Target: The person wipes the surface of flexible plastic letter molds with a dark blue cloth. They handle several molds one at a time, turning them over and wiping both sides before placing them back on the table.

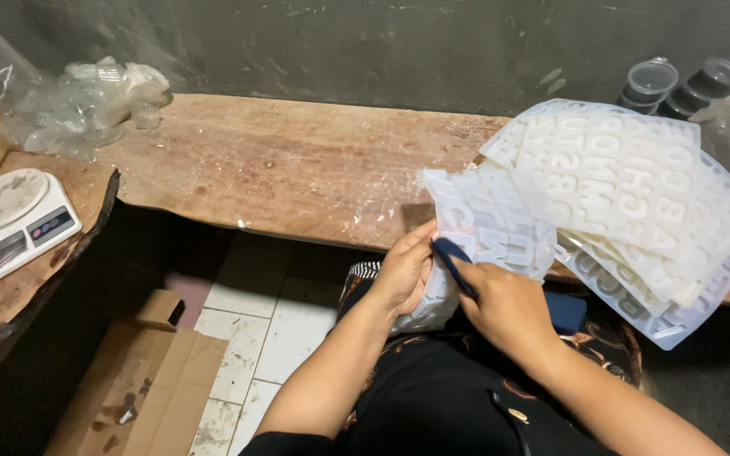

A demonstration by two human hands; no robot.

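Starting at your left, the white kitchen scale point(17, 221) sits on the side board and the clear bag point(78, 105) behind it holds what look like small clear plastic pieces, while your left hand point(405, 272) has its fingers closed on the lower edge of the translucent letter mould point(487, 226) over your lap. Your right hand point(504, 308) is pinched shut on a dark blue piece point(454, 263) against that mould, so brace the soft sheet flat with your left and work slowly. Further right, the stack of moulds point(635, 194) rests on the wooden bench point(297, 165), and the lidded tubs point(682, 84) behind stand stacked, contents hidden.
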